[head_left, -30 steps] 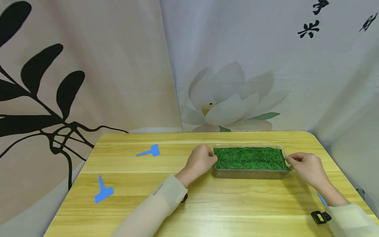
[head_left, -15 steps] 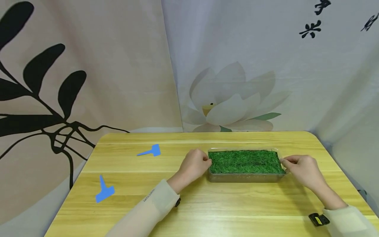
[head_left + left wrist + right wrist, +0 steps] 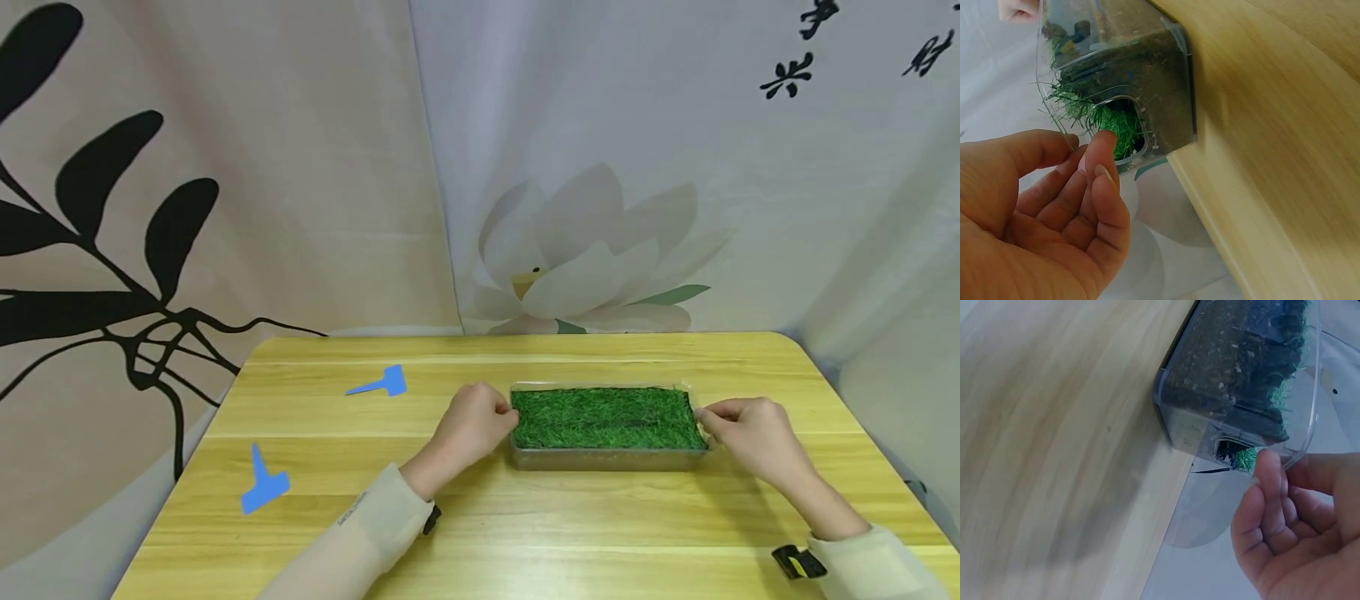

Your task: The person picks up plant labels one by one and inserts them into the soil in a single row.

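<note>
A clear plastic box (image 3: 607, 459) stands on the wooden table, with green artificial grass (image 3: 600, 417) covering its top. Dark soil-like material (image 3: 1210, 369) shows through its wall in the right wrist view. My left hand (image 3: 474, 421) pinches the rim at the box's left end between thumb and fingers. At the opposite end my right hand (image 3: 753, 433) pinches the rim the same way. Each end wall has a rounded opening, through which grass shows in the wrist views. The fingertips partly cover the rim in both wrist views.
Two blue T-shaped plant labels lie on the left of the table (image 3: 525, 533): one label (image 3: 393, 381) towards the back, another label (image 3: 264, 483) nearer the front. A printed curtain (image 3: 337, 167) hangs behind the table's back edge.
Both hands have moved the box to the left and a little towards me, keeping their pinch on its ends. A blue piece beside the right forearm is no longer seen. The two labels lie unmoved.
</note>
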A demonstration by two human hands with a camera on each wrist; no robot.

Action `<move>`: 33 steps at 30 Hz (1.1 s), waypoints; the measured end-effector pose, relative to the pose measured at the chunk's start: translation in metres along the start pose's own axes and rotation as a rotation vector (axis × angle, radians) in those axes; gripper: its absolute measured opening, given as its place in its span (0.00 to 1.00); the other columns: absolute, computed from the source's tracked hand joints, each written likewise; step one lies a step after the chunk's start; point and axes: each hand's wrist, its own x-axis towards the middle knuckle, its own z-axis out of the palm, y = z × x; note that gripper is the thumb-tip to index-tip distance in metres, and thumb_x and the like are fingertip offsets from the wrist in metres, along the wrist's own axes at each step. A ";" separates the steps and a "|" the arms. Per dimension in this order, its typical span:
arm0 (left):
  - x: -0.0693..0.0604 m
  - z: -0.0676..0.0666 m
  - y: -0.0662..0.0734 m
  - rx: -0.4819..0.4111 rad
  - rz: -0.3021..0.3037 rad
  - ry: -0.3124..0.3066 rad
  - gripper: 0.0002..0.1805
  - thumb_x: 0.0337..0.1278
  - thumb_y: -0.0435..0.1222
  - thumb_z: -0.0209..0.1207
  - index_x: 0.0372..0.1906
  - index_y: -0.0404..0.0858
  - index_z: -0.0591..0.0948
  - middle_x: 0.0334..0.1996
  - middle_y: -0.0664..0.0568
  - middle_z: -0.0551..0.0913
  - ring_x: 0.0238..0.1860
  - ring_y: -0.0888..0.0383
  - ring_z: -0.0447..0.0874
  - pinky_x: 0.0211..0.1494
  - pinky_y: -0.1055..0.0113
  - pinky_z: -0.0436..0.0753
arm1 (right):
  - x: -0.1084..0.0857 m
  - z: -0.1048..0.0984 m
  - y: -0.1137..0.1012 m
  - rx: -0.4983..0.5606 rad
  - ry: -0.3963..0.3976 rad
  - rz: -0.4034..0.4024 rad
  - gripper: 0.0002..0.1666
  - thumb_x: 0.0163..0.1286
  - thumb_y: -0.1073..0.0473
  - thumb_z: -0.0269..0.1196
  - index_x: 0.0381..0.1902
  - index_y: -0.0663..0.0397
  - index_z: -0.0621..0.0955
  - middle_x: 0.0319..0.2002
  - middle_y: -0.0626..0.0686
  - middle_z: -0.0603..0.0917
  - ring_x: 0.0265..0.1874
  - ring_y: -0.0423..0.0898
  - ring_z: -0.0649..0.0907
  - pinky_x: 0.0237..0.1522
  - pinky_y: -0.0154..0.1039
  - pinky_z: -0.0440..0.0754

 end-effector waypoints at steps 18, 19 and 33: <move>-0.026 -0.018 -0.018 0.002 0.003 0.011 0.33 0.70 0.31 0.62 0.10 0.48 0.60 0.08 0.62 0.53 0.12 0.63 0.49 0.22 0.69 0.59 | -0.007 0.016 -0.021 0.022 0.002 -0.076 0.16 0.78 0.57 0.64 0.28 0.52 0.88 0.18 0.49 0.82 0.13 0.38 0.66 0.18 0.34 0.65; -0.028 -0.019 -0.019 0.004 0.001 0.010 0.33 0.70 0.31 0.62 0.10 0.48 0.60 0.08 0.62 0.53 0.12 0.63 0.49 0.22 0.69 0.59 | -0.007 0.017 -0.022 0.027 -0.003 -0.073 0.16 0.78 0.56 0.64 0.28 0.53 0.89 0.18 0.48 0.82 0.13 0.38 0.68 0.19 0.34 0.66; -0.043 -0.031 -0.031 0.010 -0.015 0.010 0.32 0.69 0.31 0.63 0.09 0.48 0.62 0.08 0.63 0.54 0.12 0.64 0.49 0.23 0.71 0.61 | -0.014 0.026 -0.034 0.062 -0.074 -0.014 0.12 0.76 0.57 0.65 0.36 0.54 0.92 0.22 0.46 0.86 0.15 0.43 0.76 0.16 0.34 0.65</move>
